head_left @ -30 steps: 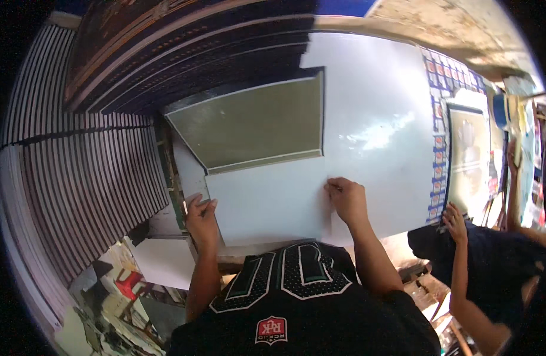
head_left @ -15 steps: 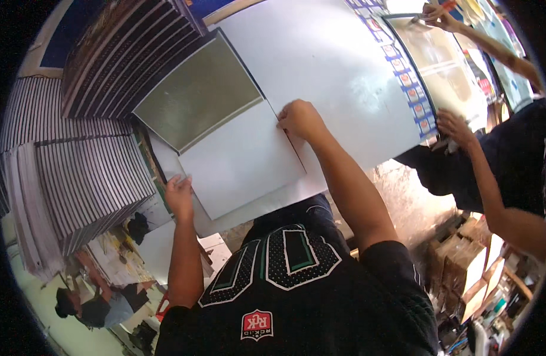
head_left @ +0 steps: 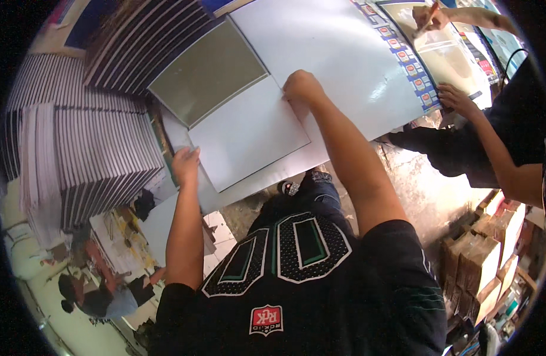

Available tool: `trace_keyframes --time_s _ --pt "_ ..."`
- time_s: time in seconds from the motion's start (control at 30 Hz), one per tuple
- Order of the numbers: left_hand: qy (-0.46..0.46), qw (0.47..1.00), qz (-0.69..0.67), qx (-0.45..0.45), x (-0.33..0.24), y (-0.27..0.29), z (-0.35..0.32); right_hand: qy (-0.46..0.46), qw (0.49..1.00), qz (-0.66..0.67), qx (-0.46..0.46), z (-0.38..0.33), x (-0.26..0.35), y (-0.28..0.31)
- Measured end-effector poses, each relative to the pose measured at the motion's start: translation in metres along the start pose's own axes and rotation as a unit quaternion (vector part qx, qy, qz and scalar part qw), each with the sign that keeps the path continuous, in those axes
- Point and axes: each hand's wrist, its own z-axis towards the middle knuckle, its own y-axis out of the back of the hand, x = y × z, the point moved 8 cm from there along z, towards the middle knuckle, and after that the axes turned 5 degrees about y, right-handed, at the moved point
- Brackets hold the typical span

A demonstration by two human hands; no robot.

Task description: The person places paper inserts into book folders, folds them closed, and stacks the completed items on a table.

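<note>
A smooth white sheet (head_left: pixel 249 139) lies flat in front of me, its far part against a grey-brown board panel (head_left: pixel 211 71) with a pale strip along the near edge. My left hand (head_left: pixel 186 166) is at the sheet's left edge, thumb and fingers bent together on it. At the opposite edge, near the panel's corner, my right hand (head_left: pixel 305 88) pinches the sheet with curled fingers; its fingertips are partly hidden. Both rest over a large glossy white work surface (head_left: pixel 338 65).
Tall stacks of dark-edged boards (head_left: pixel 145 50) and pale boards (head_left: pixel 107 145) stand at the left. At the right, a co-worker's hand (head_left: pixel 457 101) rests by a tan panel (head_left: pixel 454 65), the other holding a brush-like tool. Brown cartons (head_left: pixel 477 261) are piled at lower right; another person (head_left: pixel 107 291) is at lower left.
My view has shifted, so the scene sits higher. Both my hands stay at the sheet's edges, the right slightly farther up its edge. The co-worker's upper hand has moved over the tan panel.
</note>
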Motion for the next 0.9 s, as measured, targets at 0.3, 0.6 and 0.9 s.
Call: trace_keyframes --time_s 0.3,0.6,0.9 --pt "-0.117 0.974 0.192 -0.016 -0.015 0.0 0.006 0.158 0.926 -0.34 0.043 0.009 0.011 -0.009" --pt "-0.138 0.98 0.14 -0.044 -0.037 0.011 -0.025 0.037 0.989 -0.118 0.085 -0.007 0.022 0.008" --pt "-0.141 0.973 0.16 -0.092 -0.021 0.006 -0.015 -0.077 0.99 0.034 0.115 -0.014 0.018 0.009"
